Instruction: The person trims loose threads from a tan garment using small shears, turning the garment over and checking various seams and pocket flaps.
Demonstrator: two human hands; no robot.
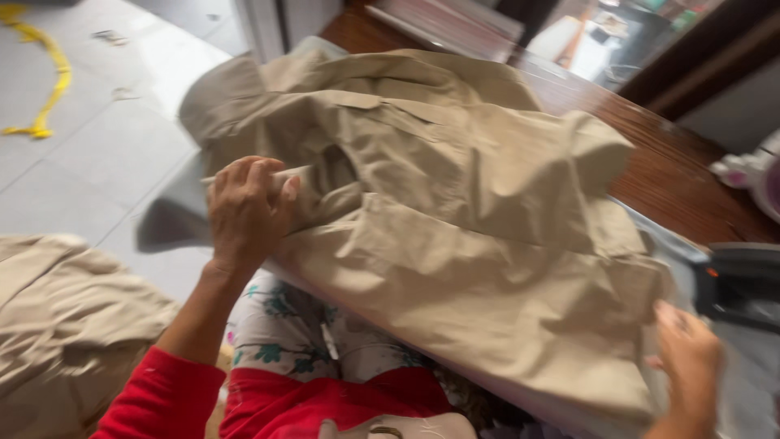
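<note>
While the red sleeve (pixel 162 398) and the flowered cloth (pixel 284 329) fill the near edge of the view, both hands are busy with a tan shirt (pixel 455 211) spread over a padded board (pixel 175 215). Nearest on the right, the right hand (pixel 691 358) is at the shirt's near right corner, its fingers bent against the hem; blur keeps me from telling whether it truly pinches the cloth or only presses it. Farther in on the left, the left hand (pixel 248 213) is closed in a fist on a bunched fold of the shirt, with what looks like a pale thin strip under the fingers, too smeared to name. The shirt itself lies crumpled across the middle of the board, its collar end toward the far left. A second heap of tan cloth (pixel 69 325) sits at the near left, apart from the board. Just beside the right hand, a dark iron (pixel 743 284) rests at the board's right end. Beyond lie a brown wooden table (pixel 674 171) and, far left, a pale tiled floor (pixel 97 138). Judging by this, the step in hand is arranging the shirt flat; a next move would call for pulling the folds smooth and taut from both ends.
</note>
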